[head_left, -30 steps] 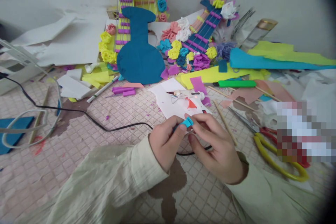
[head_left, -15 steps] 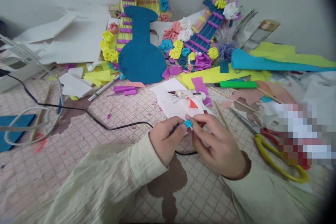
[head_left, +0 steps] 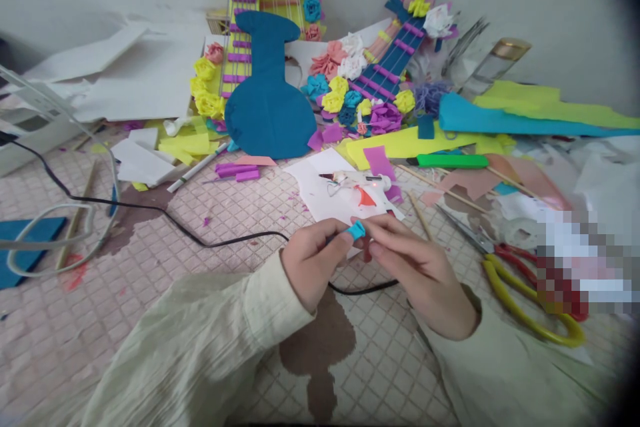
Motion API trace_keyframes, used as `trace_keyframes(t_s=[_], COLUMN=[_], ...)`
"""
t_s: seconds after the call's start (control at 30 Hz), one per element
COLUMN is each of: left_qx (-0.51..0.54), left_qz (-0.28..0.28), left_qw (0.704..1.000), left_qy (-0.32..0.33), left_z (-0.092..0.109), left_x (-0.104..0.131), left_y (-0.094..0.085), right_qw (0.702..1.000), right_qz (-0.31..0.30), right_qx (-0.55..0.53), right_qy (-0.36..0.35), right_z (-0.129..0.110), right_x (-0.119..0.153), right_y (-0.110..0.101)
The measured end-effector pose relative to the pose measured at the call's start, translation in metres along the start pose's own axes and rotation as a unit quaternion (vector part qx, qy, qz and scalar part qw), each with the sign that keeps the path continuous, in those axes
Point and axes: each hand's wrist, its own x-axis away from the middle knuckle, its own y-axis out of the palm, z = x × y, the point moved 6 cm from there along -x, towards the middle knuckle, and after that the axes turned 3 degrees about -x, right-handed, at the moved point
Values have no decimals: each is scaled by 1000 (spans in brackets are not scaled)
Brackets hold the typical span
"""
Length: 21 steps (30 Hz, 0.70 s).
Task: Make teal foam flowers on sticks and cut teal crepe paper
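A small rolled piece of light-blue crepe paper [head_left: 357, 229] is pinched between the thumb and fingers of my left hand [head_left: 314, 260]. My right hand [head_left: 425, 267] meets it from the right, its fingertips at the paper's edge and partly hidden behind it. Just beyond my hands, a white glue gun [head_left: 377, 183] with a small red light lies on a white sheet [head_left: 320, 193], beside a red-orange patch. Farther back, a dark-blue guitar-shaped cutout [head_left: 270, 113] leans against a yellow paper instrument [head_left: 240, 40] edged with paper flowers.
A black cable [head_left: 185, 230] crosses the quilted tabletop behind my left hand. To the right lie yellow-handled scissors [head_left: 520, 307], a green cutter [head_left: 453, 161], sticks and paper scraps. A blue flower-trimmed instrument [head_left: 395, 67] stands at the back.
My right fingers have straightened and shifted slightly around the blue paper, with the thumb lower and farther from it. My left hand has moved slightly left, still holding the paper.
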Motion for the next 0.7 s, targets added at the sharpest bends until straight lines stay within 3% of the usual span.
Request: trace_keyframes(t_s=[0.1, 0.2, 0.43, 0.57, 0.7], left_qx=[10, -19, -81, -91, -109], left_qz=[4, 13, 22, 27, 32], left_qw=[1000, 1000, 996, 996, 993], left_qy=[4, 0, 0, 0, -9], left_z=[1, 1, 1, 1, -2], left_x=[0, 0, 0, 0, -1], left_y=[0, -1, -3, -3, -3], right_qw=[998, 999, 992, 965, 914], right_qz=[0, -4, -4, -6, -37], right_qx=[-56, -40, 110, 217, 351], right_qy=[32, 33, -66, -144, -199], right_z=[4, 4, -10, -16, -17], right_x=[0, 1, 2, 3, 5], right_y=[0, 0, 2, 5, 10])
